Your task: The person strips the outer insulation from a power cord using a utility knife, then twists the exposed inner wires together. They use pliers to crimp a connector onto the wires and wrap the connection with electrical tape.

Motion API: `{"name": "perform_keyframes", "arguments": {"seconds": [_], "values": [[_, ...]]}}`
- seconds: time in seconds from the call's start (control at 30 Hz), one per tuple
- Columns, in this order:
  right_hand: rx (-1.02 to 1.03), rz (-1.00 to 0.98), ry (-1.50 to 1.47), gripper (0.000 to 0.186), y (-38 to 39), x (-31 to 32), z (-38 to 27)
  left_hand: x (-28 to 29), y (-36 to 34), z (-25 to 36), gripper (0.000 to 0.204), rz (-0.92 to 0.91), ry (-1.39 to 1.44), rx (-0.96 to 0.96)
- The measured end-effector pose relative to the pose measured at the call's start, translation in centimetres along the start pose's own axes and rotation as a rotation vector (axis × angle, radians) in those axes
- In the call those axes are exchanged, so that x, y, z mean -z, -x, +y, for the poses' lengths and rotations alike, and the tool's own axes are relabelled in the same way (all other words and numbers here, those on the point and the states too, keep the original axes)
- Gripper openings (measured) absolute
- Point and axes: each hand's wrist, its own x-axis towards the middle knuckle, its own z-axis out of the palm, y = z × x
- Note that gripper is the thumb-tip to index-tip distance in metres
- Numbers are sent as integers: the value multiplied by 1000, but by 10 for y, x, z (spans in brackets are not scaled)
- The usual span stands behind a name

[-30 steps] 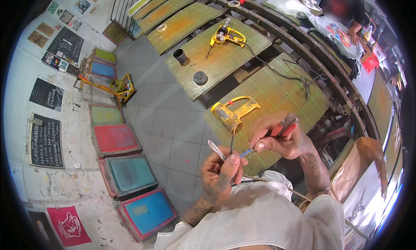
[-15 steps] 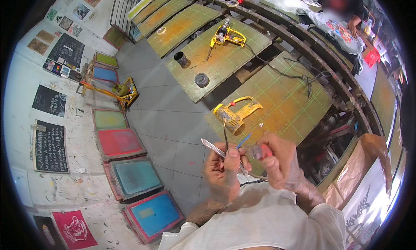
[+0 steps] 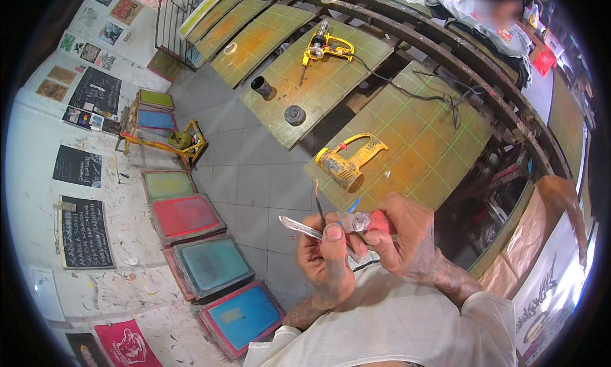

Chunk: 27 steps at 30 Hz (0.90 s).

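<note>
Two bare hands, both mine, meet close together in front of my white cloth shirt [image 3: 382, 313]. My left hand [image 3: 328, 264] is closed, thumb pressed against the bent fingers, and between them I pinch a flat, shiny silvery strip [image 3: 299, 226], a thin black wire [image 3: 321, 209] with a bare copper-coloured end, and a thin blue wire [image 3: 355, 204]. The strip juts out to the left, the black wire stands up, and the blue one leans towards the right. My right hand [image 3: 408, 240] is curled tight around a small red-handled metal tool [image 3: 380, 222], its grey metal head pointing left, right by the blue wire. I cannot tell whether the metal bites on that wire.

Just beyond my fingers, a yellow, scuffed, pistol-shaped housing [image 3: 344, 170] with a looped handle lies on a greenish, grid-lined board [image 3: 423, 141], near a tiny white scrap [image 3: 387, 174]. On the next board, farther off, lie a yellow pistol-shaped tool with a silver barrel [image 3: 323, 48], a dark open cylinder [image 3: 260, 86] and a round grey-black cap [image 3: 294, 115].
</note>
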Motion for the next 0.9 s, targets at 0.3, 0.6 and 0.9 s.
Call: {"name": "perform_keyframes", "arguments": {"seconds": [0.3, 0.6, 0.9], "values": [[101, 36, 2, 49, -2, -7, 15, 1, 0, 1, 24, 27, -87, 21], [156, 93, 30, 53, 3, -13, 42, 11, 7, 2, 21, -38, -61, 101], [72, 84, 85, 47, 5, -16, 46, 12, 0, -9, 20, -29, -122, 84]]}}
